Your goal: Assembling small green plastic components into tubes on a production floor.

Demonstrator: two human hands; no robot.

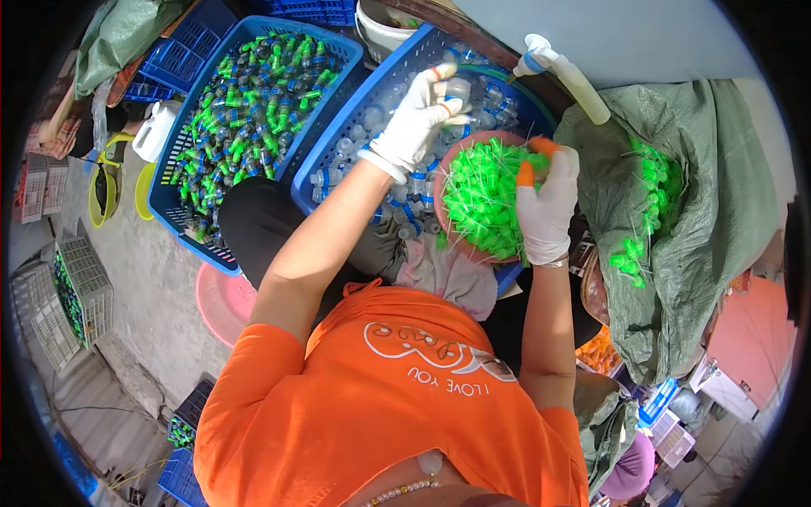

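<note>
Bowl, round and pinkish, sits on the lap nearest the body, heaped with bright green plastic caps whose thin straws bristle every way. Right hand, in a white cloth glove, rests over the bowl's right rim, pinching caps. Beyond the bowl, the left hand, gloved too, grips a small clear bottle upright above the blue crate of clear bottles.

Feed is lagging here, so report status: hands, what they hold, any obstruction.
Left hand shut on small clear bottle over blue crate. Right hand in bowl of green caps. Nothing between them.
</note>
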